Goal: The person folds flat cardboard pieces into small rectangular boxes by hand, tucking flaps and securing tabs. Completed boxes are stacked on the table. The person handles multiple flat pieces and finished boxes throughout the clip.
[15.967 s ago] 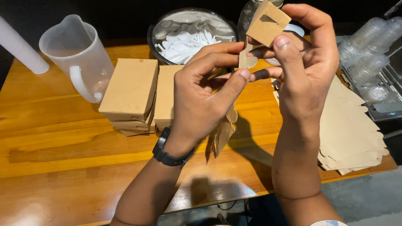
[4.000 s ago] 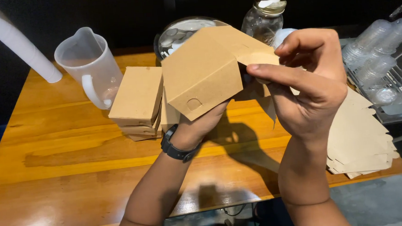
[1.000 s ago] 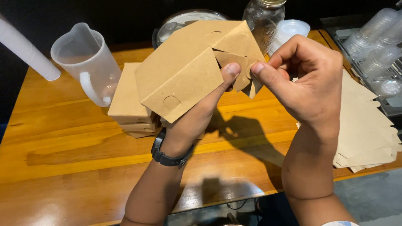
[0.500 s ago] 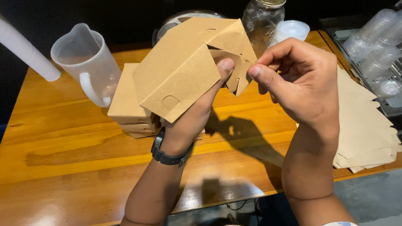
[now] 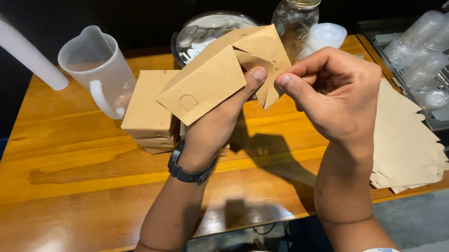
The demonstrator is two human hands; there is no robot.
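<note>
Head view: the left hand is clamped on a half-folded brown cardboard box, held up above the wooden table, thumb pressing the inner panel. The right hand is curled beside it, thumb and forefinger pinching a small end flap.

The risk, by the look of it: that flap is thin card, and a hard or crooked push could crease or tear it, or the half-formed box could spring open if the left thumb slips.

Packaging around the hands: a stack of finished square brown boxes sits just behind the left wrist, beside a clear plastic jug. A pile of flat brown blanks lies at the right edge. Behind stand a round lidded bowl, a glass jar, and clear cups on a tray. No labels are legible.
</note>
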